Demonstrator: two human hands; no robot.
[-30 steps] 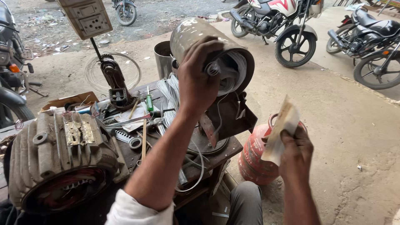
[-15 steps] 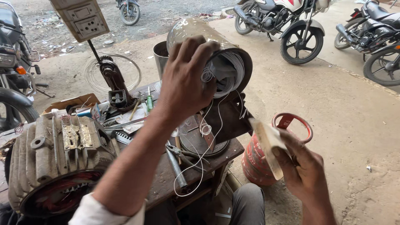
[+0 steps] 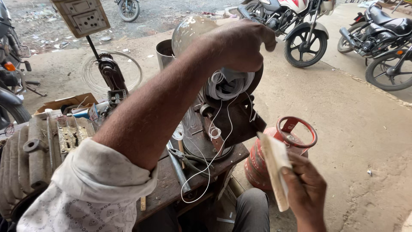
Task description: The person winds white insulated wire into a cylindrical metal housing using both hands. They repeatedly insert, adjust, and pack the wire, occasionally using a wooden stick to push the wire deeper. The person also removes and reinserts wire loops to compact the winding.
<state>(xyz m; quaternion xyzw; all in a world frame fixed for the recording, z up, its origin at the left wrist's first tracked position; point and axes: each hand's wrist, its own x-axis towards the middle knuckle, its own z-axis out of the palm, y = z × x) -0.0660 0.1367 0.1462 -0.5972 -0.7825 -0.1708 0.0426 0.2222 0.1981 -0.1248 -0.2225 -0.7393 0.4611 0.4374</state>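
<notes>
The single head camera looks steeply down and forward, close over the workbench [image 3: 171, 189], facing the parked motorcycles [image 3: 300, 25].

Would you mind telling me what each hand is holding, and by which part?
The right hand grips a folded paper strip by its lower end. The left hand rests on the motor; its grip is hidden.
</notes>
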